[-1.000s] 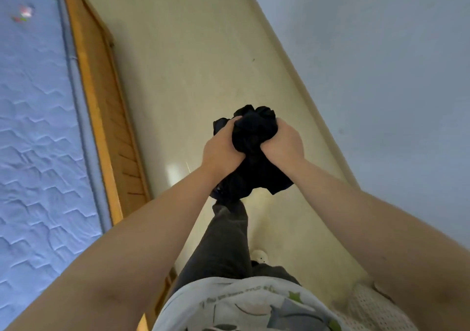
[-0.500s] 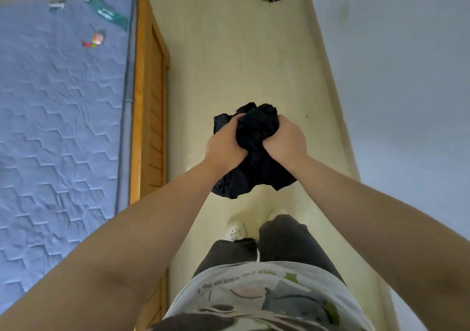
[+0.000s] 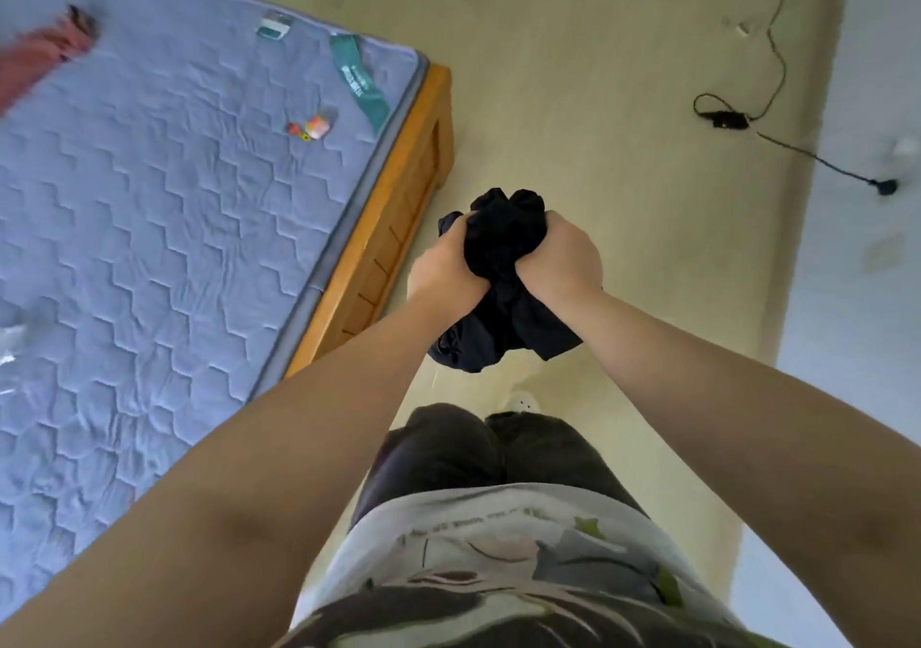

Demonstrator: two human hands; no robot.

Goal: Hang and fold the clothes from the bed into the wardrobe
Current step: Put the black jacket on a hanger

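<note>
White writing on the teal mattress label [image 3: 360, 80] is unreadable. Right of the blue quilted bed [image 3: 174, 209], our left hand [image 3: 443, 273] and right hand [image 3: 558, 263] stretch forward, fingers clenched round a bunched black fabric garment [image 3: 503, 234].

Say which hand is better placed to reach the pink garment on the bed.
Left, probably: both hands grip the black garment, but the left hand is nearer the bed and its pink garment than the right hand.
</note>
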